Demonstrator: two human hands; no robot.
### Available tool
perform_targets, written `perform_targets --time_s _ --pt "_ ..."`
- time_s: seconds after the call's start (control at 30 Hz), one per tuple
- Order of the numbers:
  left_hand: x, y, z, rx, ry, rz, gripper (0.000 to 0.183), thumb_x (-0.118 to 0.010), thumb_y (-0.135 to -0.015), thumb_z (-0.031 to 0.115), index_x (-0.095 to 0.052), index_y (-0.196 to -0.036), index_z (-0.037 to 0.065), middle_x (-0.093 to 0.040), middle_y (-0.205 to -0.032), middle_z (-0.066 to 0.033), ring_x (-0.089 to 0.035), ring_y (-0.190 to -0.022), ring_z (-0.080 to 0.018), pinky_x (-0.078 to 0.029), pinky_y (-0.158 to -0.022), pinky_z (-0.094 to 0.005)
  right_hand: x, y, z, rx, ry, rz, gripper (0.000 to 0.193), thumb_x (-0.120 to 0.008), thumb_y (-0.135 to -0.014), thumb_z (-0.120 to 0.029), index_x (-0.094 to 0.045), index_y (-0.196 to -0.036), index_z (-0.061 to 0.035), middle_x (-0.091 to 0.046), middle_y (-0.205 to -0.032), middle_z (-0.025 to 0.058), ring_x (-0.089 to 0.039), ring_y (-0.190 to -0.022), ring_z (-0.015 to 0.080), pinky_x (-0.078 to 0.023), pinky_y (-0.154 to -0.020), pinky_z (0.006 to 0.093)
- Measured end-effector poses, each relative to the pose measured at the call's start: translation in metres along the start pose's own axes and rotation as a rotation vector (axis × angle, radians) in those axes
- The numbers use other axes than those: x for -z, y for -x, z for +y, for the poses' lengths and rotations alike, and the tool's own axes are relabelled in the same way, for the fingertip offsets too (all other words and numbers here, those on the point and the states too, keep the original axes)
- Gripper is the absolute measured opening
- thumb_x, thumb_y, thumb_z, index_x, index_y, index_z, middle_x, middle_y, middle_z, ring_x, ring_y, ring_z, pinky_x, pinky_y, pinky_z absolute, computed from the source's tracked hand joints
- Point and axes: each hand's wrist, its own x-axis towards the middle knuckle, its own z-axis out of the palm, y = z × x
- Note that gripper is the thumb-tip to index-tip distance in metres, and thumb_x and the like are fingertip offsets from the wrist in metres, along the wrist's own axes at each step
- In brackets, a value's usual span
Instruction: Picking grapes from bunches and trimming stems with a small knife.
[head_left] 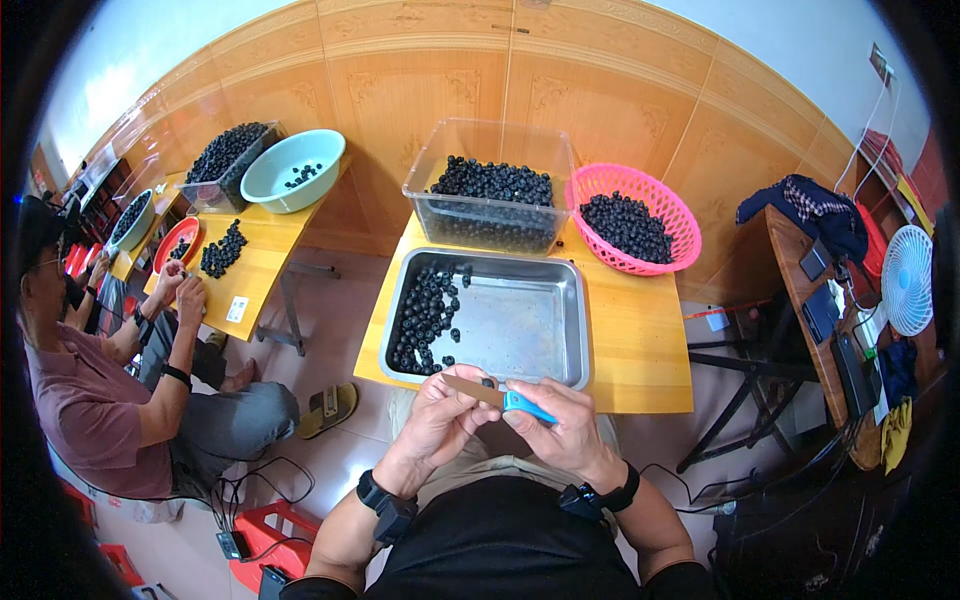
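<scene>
My right hand [568, 425] is closed round the blue handle of a small knife [527, 404]. Its brownish blade points left, across the fingers of my left hand [432, 420]. That hand is pinched closed on a small dark round piece [488, 382], mostly covered by fingers and blade. Both hands are over the near edge of a metal tray [530, 318]. Many dark round pieces [424, 318], like berries or beads, lie in the tray's left part; its right part shows bare metal.
Behind the tray stand a clear plastic bin [488, 222] and a pink basket [685, 232], both holding dark pieces. Leftward, a person [120, 400] works at another table with a green basin [292, 172]. A fan [908, 280] stands at the right; cables [275, 480] cross the floor.
</scene>
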Motion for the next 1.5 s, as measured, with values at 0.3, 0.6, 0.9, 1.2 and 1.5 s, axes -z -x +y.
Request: perform_targets --time_s 0.3,0.6,0.9,1.2,1.5 --pt "-0.011 0.005 0.0 0.035 -0.101 0.015 0.017 -0.066 -0.098 0.012 -0.064 -0.11 0.0 -0.069 -0.097 -0.0084 -0.068 -0.085 -0.0141 -0.06 -0.08 -0.0306 0.011 -0.005 0.0 -0.122 -0.069 0.048 0.034 -0.073 -0.094 -0.023 -0.07 -0.115 0.0035 -0.068 -0.082 0.0141 -0.066 -0.07 0.021 -0.05 -0.062 0.0314" --pt "0.001 0.005 -0.005 0.129 -0.114 -0.024 0.017 -0.064 -0.097 0.003 -0.057 -0.112 0.003 -0.071 -0.098 -0.0131 -0.073 -0.085 -0.0211 -0.062 -0.078 -0.0316 0.001 -0.002 0.002 -0.055 -0.135 -0.138 0.036 -0.08 -0.085 -0.015 -0.071 -0.117 -0.0021 -0.067 -0.081 0.0109 -0.066 -0.071 0.0207 -0.051 -0.063 0.0323" --pt "0.02 -0.005 -0.008 -0.108 -0.705 0.22 0.008 -0.07 -0.095 0.008 -0.064 -0.098 0.004 -0.07 -0.09 -0.0047 -0.066 -0.078 -0.0087 -0.055 -0.067 -0.0243 0.022 -0.028 0.041 -0.191 0.116 0.192 0.023 -0.077 -0.084 -0.011 -0.071 -0.103 0.0006 -0.069 -0.089 0.0173 -0.07 -0.08 0.0302 -0.054 -0.07 0.0362" --pt "0.02 -0.033 0.022 -0.448 -1.851 0.256 0.019 -0.078 -0.081 0.01 -0.068 -0.094 0.001 -0.068 -0.087 -0.0146 -0.068 -0.074 -0.0276 -0.054 -0.064 -0.0359 0.126 -0.125 0.16 -0.131 0.503 0.583 0.042 -0.066 -0.095 -0.027 -0.066 -0.119 0.0082 -0.07 -0.107 0.0293 -0.07 -0.099 0.0385 -0.054 -0.085 0.041" --pt "0.05 -0.06 0.038 -0.273 -2.185 0.212 0.024 -0.072 -0.083 0.017 -0.073 -0.104 0.007 -0.068 -0.103 -0.0141 -0.068 -0.094 -0.0344 -0.056 -0.081 -0.0443 0.062 -0.026 0.106 -0.391 0.122 0.417 0.032 -0.069 -0.095 -0.016 -0.067 -0.115 0.009 -0.065 -0.088 -0.0001 -0.054 -0.078 0.0043 -0.048 -0.071 0.023"
